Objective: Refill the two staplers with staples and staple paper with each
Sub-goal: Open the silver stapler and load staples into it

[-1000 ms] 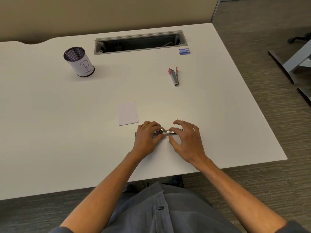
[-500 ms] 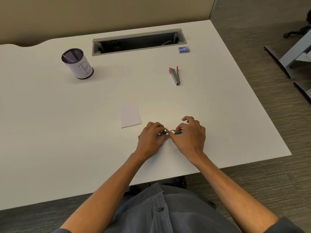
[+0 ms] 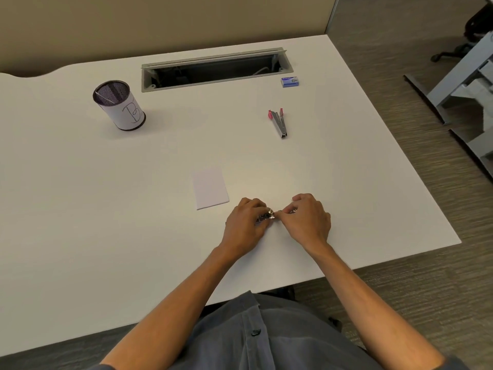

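Observation:
A small metal stapler (image 3: pixel 268 216) lies on the white desk (image 3: pixel 80 209) near its front edge, mostly hidden under my hands. My left hand (image 3: pixel 246 225) grips its left end with curled fingers. My right hand (image 3: pixel 308 221) pinches its right part between thumb and fingers. A second stapler with red ends (image 3: pixel 278 122) lies apart, further back on the right. A blue staple box (image 3: pixel 290 82) sits near the cable tray. A small white sheet of paper (image 3: pixel 210 188) lies just left of my hands.
A mesh pen cup with a white label (image 3: pixel 120 106) stands at the back left. An open cable tray (image 3: pixel 216 69) is cut into the desk's rear. The desk's right edge drops to carpet, with grey furniture legs (image 3: pixel 453 84) beyond.
My right hand's fingers have curled in from a spread pose and now pinch the stapler. The left hand stays on it. The camera view has shifted slightly.

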The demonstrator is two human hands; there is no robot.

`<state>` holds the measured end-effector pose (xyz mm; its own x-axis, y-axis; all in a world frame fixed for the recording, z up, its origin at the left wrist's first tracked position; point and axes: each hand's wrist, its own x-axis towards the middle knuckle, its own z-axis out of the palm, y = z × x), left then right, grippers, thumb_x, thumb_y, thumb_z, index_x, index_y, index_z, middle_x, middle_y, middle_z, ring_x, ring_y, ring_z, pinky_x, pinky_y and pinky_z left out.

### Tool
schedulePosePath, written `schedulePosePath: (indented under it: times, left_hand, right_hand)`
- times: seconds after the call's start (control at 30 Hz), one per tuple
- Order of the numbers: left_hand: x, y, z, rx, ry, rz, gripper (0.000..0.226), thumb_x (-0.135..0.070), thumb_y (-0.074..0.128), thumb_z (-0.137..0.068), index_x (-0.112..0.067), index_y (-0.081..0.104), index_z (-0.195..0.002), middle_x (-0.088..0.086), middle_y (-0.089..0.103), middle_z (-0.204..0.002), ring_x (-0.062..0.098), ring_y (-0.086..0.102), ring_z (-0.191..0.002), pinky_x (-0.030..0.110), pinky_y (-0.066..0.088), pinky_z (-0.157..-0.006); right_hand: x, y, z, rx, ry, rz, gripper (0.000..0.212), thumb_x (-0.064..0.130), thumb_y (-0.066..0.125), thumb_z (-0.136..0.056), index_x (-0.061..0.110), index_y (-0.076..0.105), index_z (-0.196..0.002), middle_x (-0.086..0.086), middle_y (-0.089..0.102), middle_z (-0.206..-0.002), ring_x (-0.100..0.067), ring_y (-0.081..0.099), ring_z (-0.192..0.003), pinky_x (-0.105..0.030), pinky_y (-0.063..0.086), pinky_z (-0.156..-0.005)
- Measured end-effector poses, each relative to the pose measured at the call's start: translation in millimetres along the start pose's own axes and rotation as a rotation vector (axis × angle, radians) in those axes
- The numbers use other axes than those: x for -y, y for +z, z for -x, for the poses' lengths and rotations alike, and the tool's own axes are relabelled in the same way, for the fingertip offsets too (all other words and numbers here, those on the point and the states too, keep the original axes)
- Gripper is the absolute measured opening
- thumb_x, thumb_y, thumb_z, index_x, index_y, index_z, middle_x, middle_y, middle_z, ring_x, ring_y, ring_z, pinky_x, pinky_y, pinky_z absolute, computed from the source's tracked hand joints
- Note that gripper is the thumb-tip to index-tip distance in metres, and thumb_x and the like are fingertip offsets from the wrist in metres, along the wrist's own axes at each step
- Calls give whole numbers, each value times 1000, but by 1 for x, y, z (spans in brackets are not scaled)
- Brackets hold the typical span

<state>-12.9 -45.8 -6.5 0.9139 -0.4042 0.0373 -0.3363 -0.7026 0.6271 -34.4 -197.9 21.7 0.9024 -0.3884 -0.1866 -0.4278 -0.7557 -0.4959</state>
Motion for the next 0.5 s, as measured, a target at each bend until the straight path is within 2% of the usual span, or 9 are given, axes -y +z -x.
schedulePosePath:
  times: [0.13,0.27,0.33,0.4,0.43,0.5]
  left_hand:
    - [2,0,-1,5,12,-2,19,-28,65,-90,-20,73,-106,-8,67,-107,14,52,-100,29,47,-73]
    - [1,0,-1,10,2,7,21,-29,65,-90,-20,73,-108,-8,66,-107,15,51,-101,31,48,-73]
    - [0,-2,-1,28,-2,11,25,-30,65,-89,-20,71,-111,-8,65,-108,14,51,-102,31,48,-74]
    - [1,-4,-1,45,0,36,33,-31,67,-87,-19,68,-117,-7,64,-111,15,51,-104,31,47,-78]
    - [2,-6,0,44,2,56,39,-32,70,-85,-20,65,-121,-6,63,-112,15,51,-106,31,46,-80]
    - [5,-12,1,18,6,81,50,-35,74,-82,-23,60,-128,-8,62,-113,14,51,-107,30,46,-83]
  right_hand:
    - [0,0,2,2,-17,-82,9,34,77,-78,30,72,-73,8,60,-121,-14,57,-108,-39,40,-93]
    - [-1,-1,3,2,-47,-154,14,34,77,-78,34,67,-69,12,60,-118,-10,59,-106,-45,39,-100]
    - [-2,-4,2,-4,-78,-246,11,32,79,-78,30,70,-71,13,61,-115,-7,59,-104,-37,44,-95]
    - [-1,-12,1,13,-119,-373,10,27,80,-78,26,71,-74,11,64,-109,-3,59,-100,-19,44,-82]
    - [2,-17,1,26,-137,-430,10,24,80,-78,24,72,-75,11,67,-103,-2,62,-96,-15,43,-76]
    - [8,-25,-2,71,-168,-537,8,21,80,-80,18,72,-77,8,72,-87,-5,67,-83,-18,48,-72]
